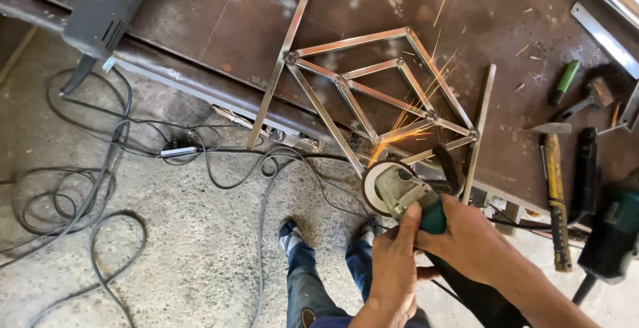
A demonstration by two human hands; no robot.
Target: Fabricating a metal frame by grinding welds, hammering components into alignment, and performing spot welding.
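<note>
Angle grinder gripped by left hand and right hand, fingers wrapped tight, disc touching welded steel frame, sparks thrown, rusty workbench beneath.

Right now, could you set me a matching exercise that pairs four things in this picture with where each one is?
Things:
1. angle grinder
2. metal frame
3. tangled cables
4. yellow-handled hammer

Places:
A. on the concrete floor, left of the person's feet
B. at the right end of the bench, beside a black tool
C. gripped by the left hand and the right hand
D. flat on the rusty workbench, throwing sparks where the disc meets it

Pairs: 1-C, 2-D, 3-A, 4-B
</note>
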